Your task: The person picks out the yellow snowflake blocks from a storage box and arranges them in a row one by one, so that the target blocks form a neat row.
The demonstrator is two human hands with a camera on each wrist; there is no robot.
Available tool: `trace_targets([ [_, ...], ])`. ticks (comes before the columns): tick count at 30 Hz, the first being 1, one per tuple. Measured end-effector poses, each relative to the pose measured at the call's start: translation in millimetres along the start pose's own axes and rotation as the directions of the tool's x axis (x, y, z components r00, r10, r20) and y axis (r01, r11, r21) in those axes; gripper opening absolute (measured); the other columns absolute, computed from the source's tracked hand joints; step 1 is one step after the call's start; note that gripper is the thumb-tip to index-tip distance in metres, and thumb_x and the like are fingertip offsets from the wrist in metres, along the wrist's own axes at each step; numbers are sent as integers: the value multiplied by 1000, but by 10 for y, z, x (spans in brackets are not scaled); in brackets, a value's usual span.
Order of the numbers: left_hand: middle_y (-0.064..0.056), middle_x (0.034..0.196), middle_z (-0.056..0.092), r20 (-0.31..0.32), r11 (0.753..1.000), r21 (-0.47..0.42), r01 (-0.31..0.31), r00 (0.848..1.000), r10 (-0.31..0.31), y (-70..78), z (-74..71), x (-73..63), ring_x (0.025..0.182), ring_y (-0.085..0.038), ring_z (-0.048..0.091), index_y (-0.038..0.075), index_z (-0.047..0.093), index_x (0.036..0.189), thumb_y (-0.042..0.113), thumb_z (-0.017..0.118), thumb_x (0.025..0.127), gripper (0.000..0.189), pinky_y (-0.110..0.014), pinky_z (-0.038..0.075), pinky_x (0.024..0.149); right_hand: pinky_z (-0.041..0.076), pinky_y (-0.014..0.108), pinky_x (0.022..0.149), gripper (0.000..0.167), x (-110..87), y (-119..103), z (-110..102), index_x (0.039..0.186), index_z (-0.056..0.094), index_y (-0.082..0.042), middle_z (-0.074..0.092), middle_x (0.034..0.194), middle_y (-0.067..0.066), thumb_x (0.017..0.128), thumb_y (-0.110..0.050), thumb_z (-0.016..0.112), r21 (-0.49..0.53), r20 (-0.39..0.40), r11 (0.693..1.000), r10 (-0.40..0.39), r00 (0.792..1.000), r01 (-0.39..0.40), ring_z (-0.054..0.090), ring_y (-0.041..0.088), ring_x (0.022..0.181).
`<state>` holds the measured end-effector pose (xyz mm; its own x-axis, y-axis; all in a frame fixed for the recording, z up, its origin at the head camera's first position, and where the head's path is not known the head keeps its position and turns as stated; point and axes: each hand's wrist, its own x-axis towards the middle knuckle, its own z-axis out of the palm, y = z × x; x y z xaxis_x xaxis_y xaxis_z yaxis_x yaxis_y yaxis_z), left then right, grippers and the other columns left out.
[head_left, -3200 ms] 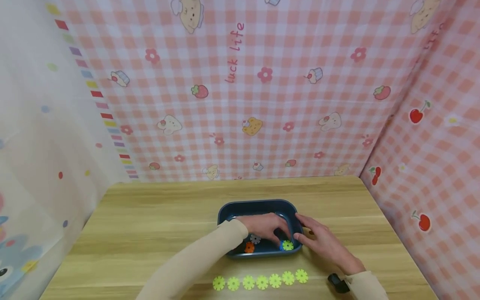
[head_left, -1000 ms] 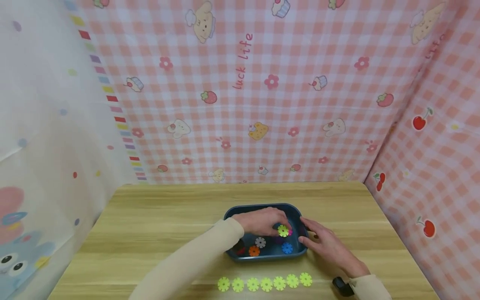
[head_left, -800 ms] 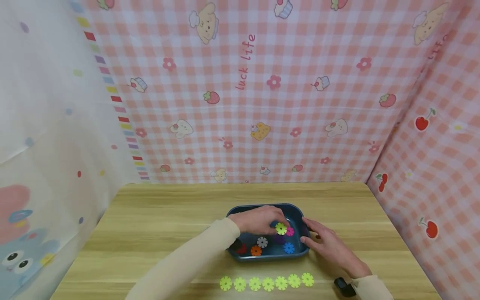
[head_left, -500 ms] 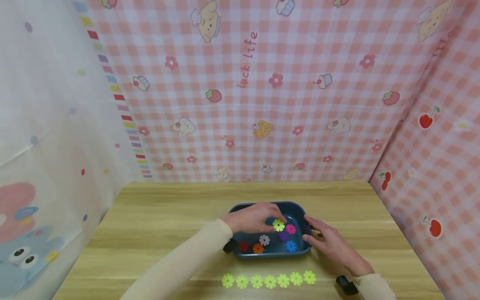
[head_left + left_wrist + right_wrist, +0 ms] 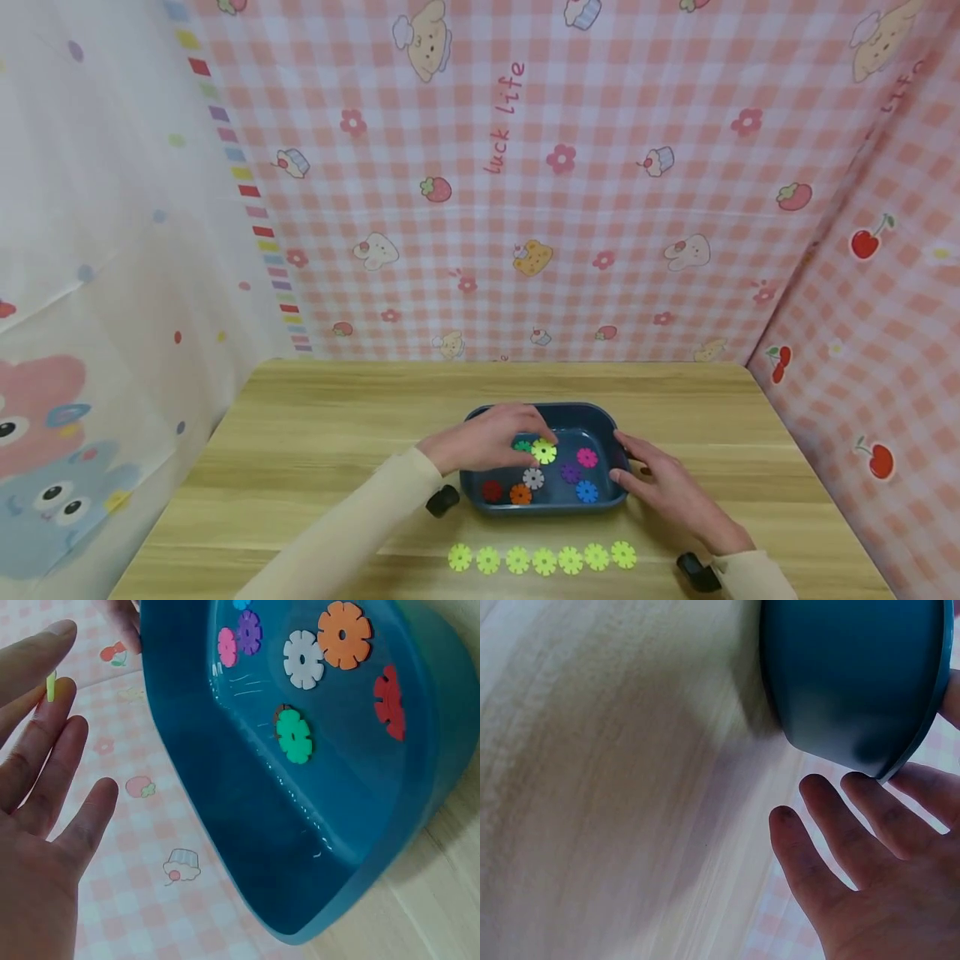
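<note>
My left hand (image 5: 480,439) pinches a yellow-green snowflake disc (image 5: 545,458) between thumb and fingertips, above the blue plastic bin (image 5: 585,417). Edge-on, the same disc (image 5: 51,688) shows between the fingers in the left wrist view. Inside the bin lie notched discs: green (image 5: 293,739), white (image 5: 533,478), orange (image 5: 521,494), red (image 5: 492,491), purple (image 5: 571,473), pink (image 5: 587,457) and blue (image 5: 587,492). Against the bin's right end rests my right hand (image 5: 667,483), thumb and index finger touching the rim, other fingers spread straight.
Several yellow-green discs (image 5: 517,560) form a row on the wooden table (image 5: 345,433), in front of the bin. A patterned pink checked cloth (image 5: 480,200) rises behind the table, with more cloth at both sides. Each wrist wears a black device (image 5: 442,501).
From low in the bin, my left hand has lifted the yellow-green disc and carried it leftward, uncovering the pink, purple, blue and green discs. The right hand stays at the bin's end.
</note>
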<state>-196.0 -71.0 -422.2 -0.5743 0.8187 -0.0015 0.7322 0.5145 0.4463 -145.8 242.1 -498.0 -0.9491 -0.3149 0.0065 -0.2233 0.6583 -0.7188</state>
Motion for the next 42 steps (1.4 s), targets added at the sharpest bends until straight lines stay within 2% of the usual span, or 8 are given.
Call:
trace_targets([
  [12,5,129,65,-80,998,-58,24,996,-29,-41,-60,-284,123,-12,58,17,70,133,25,76,97,37,-32,48,107,50,57,103,59,2,36,47,156,40,5,42,156,30,106,-17,61,-6,-35,998,-62,997,62,45,49,140],
  [21,2,126,66,-146,995,-96,12,989,-26,-160,-64,-550,120,-17,59,12,71,131,23,76,97,36,-39,50,105,51,55,102,57,17,14,39,155,41,5,43,155,30,105,-13,62,-21,-43,998,-63,997,62,46,48,139],
  [30,4,126,66,-188,983,-163,87,975,-118,-219,-36,-819,121,-16,60,15,72,130,21,78,95,36,-44,49,106,51,55,102,59,-4,-9,55,156,39,5,41,156,31,106,-17,61,-7,-24,999,-32,999,32,44,49,140],
  [37,2,124,68,-231,984,-159,82,966,-118,-253,-6,-953,119,-18,60,14,73,129,18,80,93,37,-45,50,105,51,56,102,59,-4,-8,58,156,39,5,41,156,31,105,-15,61,-14,-38,999,-49,998,48,45,50,140],
  [42,2,125,67,-239,975,-190,113,958,-158,-274,43,-1083,119,-19,60,15,73,130,17,80,92,38,-48,49,105,52,56,101,59,-10,-19,67,156,40,5,42,155,31,105,-15,62,-18,-41,999,-52,998,52,46,49,139],
])
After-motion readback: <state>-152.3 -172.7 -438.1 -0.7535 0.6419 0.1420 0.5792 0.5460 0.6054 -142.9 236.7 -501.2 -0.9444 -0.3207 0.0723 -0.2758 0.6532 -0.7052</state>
